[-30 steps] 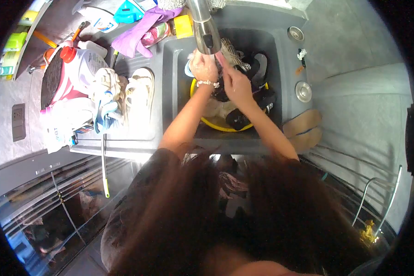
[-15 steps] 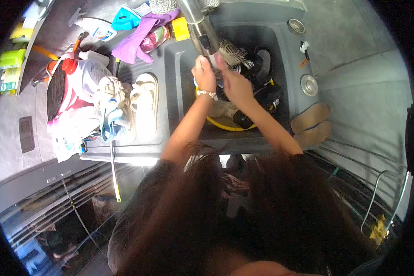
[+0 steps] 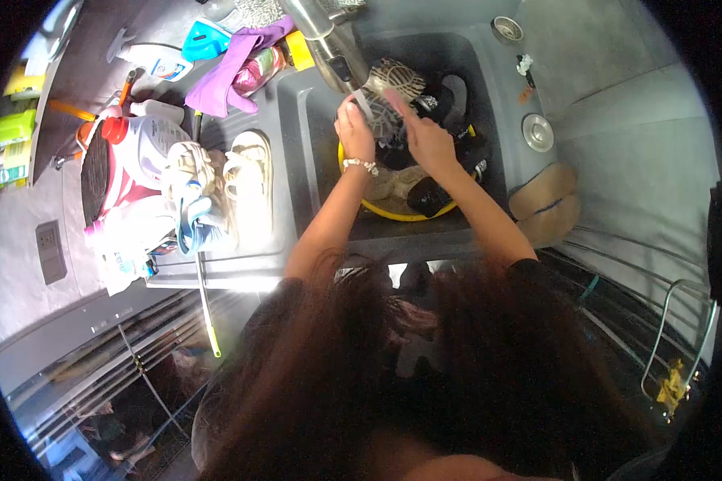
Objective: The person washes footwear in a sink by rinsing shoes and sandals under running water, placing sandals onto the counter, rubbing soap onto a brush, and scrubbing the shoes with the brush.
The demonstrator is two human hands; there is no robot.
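Under the faucet (image 3: 341, 68), my left hand (image 3: 354, 136) is closed on the near side of a dark shoe with a light-patterned sole (image 3: 381, 116). A pale stream of water falls beside its fingers. My right hand (image 3: 431, 148) is closed just right of that shoe; a narrow pinkish shape sticks out from it, too blurred to tell whether it is a finger or a tool. Behind the shoe lies another treaded sole (image 3: 399, 78). Below both hands, a yellow-rimmed basin (image 3: 393, 215) in the sink holds several dark and beige shoes, partly hidden by my arms.
Left of the sink (image 3: 493, 120) stand white sandals (image 3: 249, 164), a detergent jug (image 3: 152, 144) and a purple glove (image 3: 233, 72). To the right are metal strainers (image 3: 537, 133) and brown insoles (image 3: 545, 204). A green-tipped stick (image 3: 208, 309) hangs over the counter edge.
The view has shifted slightly. My hands have moved a little apart, and more of the patterned sole shows between them. The right hand has drawn slightly to the right.
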